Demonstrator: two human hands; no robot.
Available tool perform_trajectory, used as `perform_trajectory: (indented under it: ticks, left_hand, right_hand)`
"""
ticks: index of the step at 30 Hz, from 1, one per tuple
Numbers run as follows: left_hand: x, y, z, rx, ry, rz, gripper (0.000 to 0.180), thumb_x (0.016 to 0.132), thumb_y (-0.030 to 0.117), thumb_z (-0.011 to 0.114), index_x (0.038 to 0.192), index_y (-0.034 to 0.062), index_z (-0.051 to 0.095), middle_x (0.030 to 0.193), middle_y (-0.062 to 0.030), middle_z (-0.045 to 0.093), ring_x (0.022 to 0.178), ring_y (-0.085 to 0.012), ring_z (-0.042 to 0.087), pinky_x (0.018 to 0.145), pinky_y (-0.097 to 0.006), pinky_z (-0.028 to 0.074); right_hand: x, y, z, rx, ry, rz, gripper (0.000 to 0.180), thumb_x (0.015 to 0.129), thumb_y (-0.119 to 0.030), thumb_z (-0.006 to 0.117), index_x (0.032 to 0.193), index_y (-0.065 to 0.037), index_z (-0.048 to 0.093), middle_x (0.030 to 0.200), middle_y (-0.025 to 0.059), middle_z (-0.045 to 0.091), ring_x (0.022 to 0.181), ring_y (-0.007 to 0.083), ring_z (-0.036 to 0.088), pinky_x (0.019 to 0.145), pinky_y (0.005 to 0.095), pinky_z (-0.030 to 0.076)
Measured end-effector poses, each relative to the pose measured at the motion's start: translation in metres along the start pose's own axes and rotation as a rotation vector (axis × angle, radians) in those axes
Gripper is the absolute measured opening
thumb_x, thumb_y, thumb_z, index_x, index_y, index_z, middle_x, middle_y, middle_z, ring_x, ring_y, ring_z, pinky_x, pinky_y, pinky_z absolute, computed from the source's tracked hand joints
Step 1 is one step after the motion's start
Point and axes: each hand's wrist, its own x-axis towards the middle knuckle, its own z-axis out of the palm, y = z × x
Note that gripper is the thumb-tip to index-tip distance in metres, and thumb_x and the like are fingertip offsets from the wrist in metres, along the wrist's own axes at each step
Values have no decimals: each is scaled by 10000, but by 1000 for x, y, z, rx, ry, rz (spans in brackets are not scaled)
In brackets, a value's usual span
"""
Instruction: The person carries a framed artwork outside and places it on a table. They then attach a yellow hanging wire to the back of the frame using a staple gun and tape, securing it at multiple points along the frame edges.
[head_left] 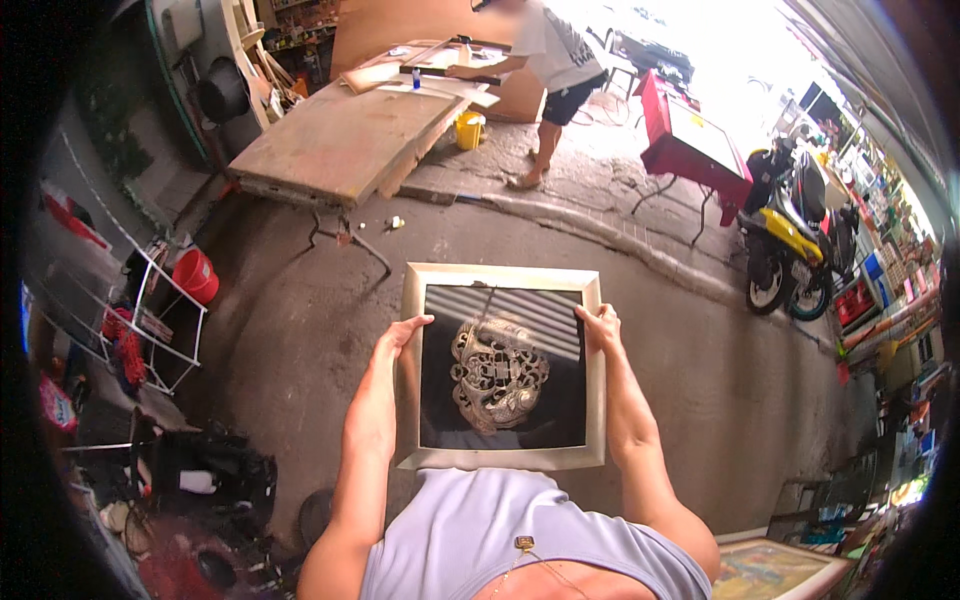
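Observation:
Between my two hands I hold a picture frame (pixel 596 400) with a wide pale silver-gold border. Behind its glass, an ornate openwork metal ornament (pixel 500 372) lies against a black backing, and striped light reflects across the upper part. My left hand (pixel 410 330) grips the left side, its thumb over the front edge. On the opposite side my right hand (pixel 600 325) grips the border in the same way, thumb on the front. The fingers of both hands are mostly hidden behind the frame. It is in front of my chest, above the concrete floor.
Ahead left stands a wooden work table (pixel 340 140); a person (pixel 560 60) leans over its far end beside a yellow bucket (pixel 469 130). A red-draped table (pixel 690 140) and yellow motorcycle (pixel 785 235) stand right. A white rack (pixel 170 310) and red bucket (pixel 195 277) are left.

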Motion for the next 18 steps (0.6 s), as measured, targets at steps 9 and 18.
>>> perform_trajectory:
  ticks: [9,18]
  left_hand:
    - [133,145,-118,-18,241,63,803,586,442,816,1165,-58,574,1098,-183,621,979,-244,599,860,-370,467]
    - [284,273,-159,-220,382,258,620,576,418,832,1005,8,655,876,-59,626,767,-155,564,711,-318,461]
  right_hand:
    - [150,-144,95,93,-158,31,860,627,-540,772,1230,18,518,1140,240,594,1051,283,592,902,386,462]
    - [371,-263,175,243,-135,-74,913,635,-609,734,1232,45,513,1160,246,580,1059,284,588,902,364,455]
